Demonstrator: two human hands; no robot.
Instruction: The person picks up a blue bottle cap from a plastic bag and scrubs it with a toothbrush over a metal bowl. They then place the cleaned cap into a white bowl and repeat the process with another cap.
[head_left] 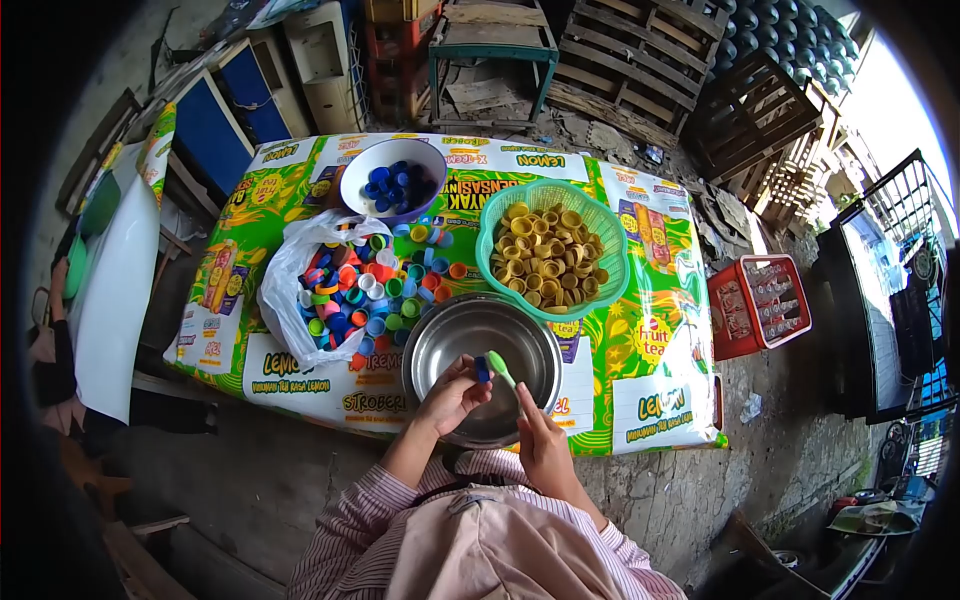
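Note:
Over the steel bowl [540, 345], my left hand [452, 400] pinches a dark blue bottle cap [482, 369]. My right hand [545, 437] grips a light-green tool [500, 368] by its thin part, its wider rounded end right beside the cap. What kind of tool it is, I cannot tell. Bottle caps [385, 312] in many colours spill from a clear plastic bag [285, 315] left of the bowl. A mint-green basket [620, 262] full of yellow-brown caps [545, 255] stands behind on the right. Several dark blue caps [398, 187] lie in a white bowl [352, 190] further back.
A printed plastic sheet [655, 340] covers the table. Beyond the right edge stands a red crate [735, 310] on the floor. Wooden pallets [640, 60] and a small table [492, 50] are at the back. At far left, another person's arm [62, 300] shows.

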